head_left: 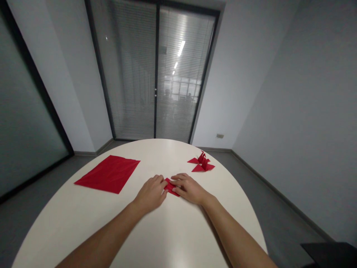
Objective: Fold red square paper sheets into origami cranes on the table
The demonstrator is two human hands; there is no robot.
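A small folded piece of red paper [169, 185] lies on the table between my two hands. My left hand [153, 191] holds its left edge, fingers curled and the thumb close to the paper's near side. From the other side, my right hand [190, 188] grips the paper, with fingertips on its upper part and the thumb lower down. Both hands cover parts of the paper, so its full folded shape is hidden. Beyond my right hand sit red origami cranes [205, 164], close together.
A large red paper sheet [108, 174], faintly creased, lies flat on the left of the round white table [178, 234]. A dark object [330, 253] shows at the lower right, beside the table. Glass doors with blinds [156, 74] stand behind, between pale walls.
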